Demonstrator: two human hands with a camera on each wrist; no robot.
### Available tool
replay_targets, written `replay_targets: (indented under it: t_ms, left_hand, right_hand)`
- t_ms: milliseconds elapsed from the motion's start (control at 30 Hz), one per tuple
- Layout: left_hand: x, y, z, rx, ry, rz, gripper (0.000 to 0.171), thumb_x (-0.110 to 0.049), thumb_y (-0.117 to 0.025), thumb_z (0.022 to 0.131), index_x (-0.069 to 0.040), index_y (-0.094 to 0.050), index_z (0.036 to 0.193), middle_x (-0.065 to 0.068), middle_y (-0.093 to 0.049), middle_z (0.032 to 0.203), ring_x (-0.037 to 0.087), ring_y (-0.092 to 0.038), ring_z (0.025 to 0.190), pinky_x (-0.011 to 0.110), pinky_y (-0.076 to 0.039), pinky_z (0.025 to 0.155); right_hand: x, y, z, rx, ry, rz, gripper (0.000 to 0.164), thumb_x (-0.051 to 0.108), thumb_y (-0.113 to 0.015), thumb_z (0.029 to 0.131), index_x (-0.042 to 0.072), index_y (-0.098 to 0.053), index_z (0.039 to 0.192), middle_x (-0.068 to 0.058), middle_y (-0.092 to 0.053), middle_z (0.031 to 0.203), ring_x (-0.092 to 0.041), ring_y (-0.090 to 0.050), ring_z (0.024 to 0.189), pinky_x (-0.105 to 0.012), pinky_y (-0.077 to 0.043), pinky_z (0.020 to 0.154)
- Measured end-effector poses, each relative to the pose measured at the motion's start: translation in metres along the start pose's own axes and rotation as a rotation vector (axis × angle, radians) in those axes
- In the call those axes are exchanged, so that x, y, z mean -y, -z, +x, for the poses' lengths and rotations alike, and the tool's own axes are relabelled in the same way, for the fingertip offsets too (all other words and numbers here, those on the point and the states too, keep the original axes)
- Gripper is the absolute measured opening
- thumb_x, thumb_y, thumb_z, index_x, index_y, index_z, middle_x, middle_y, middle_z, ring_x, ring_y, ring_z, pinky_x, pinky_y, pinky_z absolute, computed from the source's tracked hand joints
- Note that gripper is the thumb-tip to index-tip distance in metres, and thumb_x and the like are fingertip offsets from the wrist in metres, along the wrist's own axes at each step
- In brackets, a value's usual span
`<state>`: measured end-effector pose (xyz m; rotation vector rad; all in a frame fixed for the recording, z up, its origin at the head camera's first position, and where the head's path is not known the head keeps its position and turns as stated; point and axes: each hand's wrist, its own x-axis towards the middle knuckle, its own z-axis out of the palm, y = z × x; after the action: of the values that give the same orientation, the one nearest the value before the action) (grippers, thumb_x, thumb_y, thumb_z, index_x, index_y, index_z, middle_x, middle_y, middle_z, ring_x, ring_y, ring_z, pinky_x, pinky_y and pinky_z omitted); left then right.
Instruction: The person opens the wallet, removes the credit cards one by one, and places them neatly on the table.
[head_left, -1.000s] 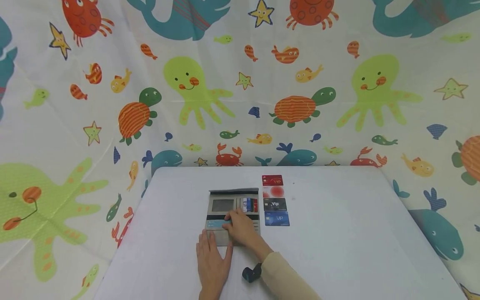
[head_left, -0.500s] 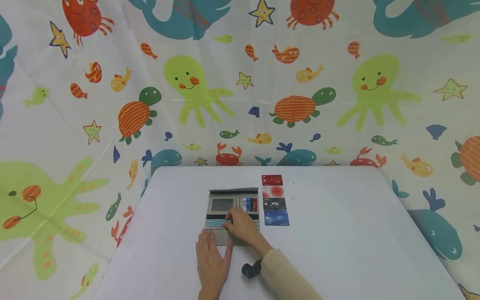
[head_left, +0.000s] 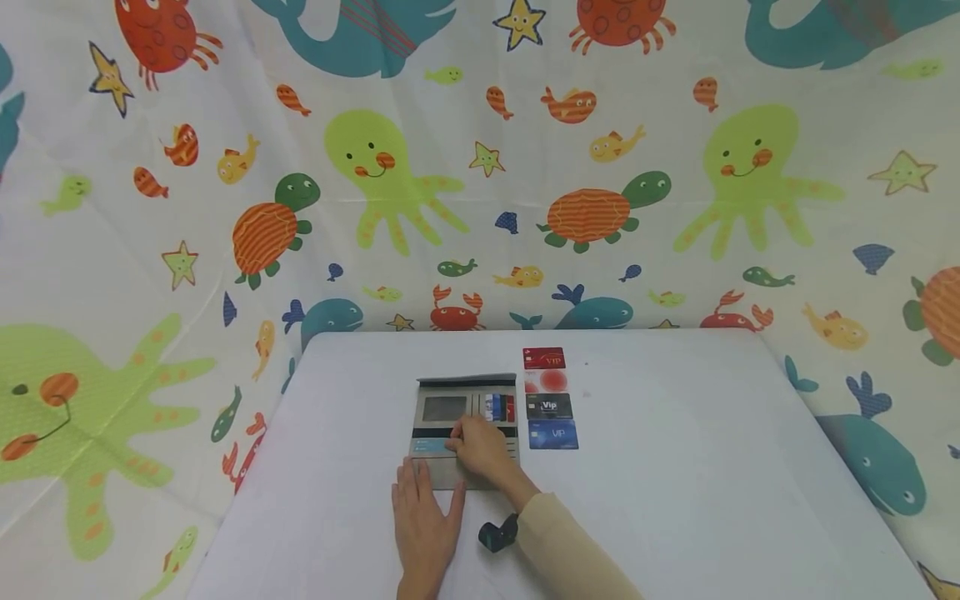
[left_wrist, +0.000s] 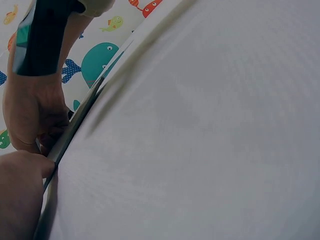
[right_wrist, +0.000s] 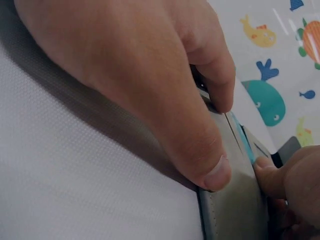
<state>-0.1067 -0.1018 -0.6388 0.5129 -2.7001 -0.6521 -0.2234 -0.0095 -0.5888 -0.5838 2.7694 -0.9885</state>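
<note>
An unfolded grey wallet [head_left: 446, 473] lies on the table, with several cards [head_left: 498, 409] in its upper right slots. A light blue card [head_left: 430, 446] shows along its lower pocket. My right hand [head_left: 483, 450] bends over the wallet and pinches this card's right end between thumb and fingers, which hide that end. In the right wrist view the right thumb [right_wrist: 270, 177] presses by a strip of the blue card [right_wrist: 239, 131]. My left hand [head_left: 426, 525] lies flat, its fingertips on the wallet's near left edge. The left thumb [right_wrist: 216, 175] rests at the near edge.
Right of the wallet, a column of loose cards runs front to back: a blue VIP card [head_left: 553, 434], a black one [head_left: 549, 407], a white-and-red one [head_left: 546, 382] and a red one [head_left: 543, 358]. A sea-animal curtain [head_left: 510, 183] hangs behind the white table [head_left: 675, 467].
My right wrist has shifted slightly forward and left. Both hands keep their places on the wallet, and the blue card shows little change.
</note>
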Motion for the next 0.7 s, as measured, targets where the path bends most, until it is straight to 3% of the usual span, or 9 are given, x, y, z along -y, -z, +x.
replay_targets:
  t_ms: [167,467,700]
  left_hand:
    - [-0.0007,0.0011,0.0003,-0.002,0.0,-0.005,0.083,-0.048,-0.071,0.088,0.006,-0.045,0.145,0.026,-0.032,0.16,0.043,-0.03,0.149,0.058,-0.025,0.122]
    - [-0.0004,0.0015,0.0007,-0.007,0.017,-0.021,0.082,-0.047,-0.072,0.087,0.004,-0.045,0.145,0.025,-0.03,0.161,0.043,-0.03,0.149,0.057,-0.025,0.122]
    - [0.0001,0.0005,0.0006,-0.021,0.011,-0.03,0.081,-0.047,-0.072,0.087,0.003,-0.046,0.145,0.025,-0.03,0.16,0.043,-0.031,0.148,0.057,-0.026,0.122]
  right_hand:
    - [-0.0008,-0.0013,0.0003,-0.005,0.018,-0.026,0.015,0.028,-0.071,0.093,0.015,-0.066,0.09,0.002,-0.057,0.083,-0.01,-0.049,0.072,-0.028,-0.042,0.063]
    - [-0.0008,0.0005,0.0009,0.066,0.017,-0.049,0.016,0.031,-0.065,0.097,0.016,-0.062,0.095,0.003,-0.054,0.09,-0.011,-0.049,0.078,-0.03,-0.043,0.068]
    - [-0.0016,-0.0022,0.0023,0.057,0.035,-0.075,0.015,0.03,-0.065,0.098,0.016,-0.062,0.094,0.003,-0.056,0.09,-0.011,-0.049,0.079,-0.029,-0.043,0.068]
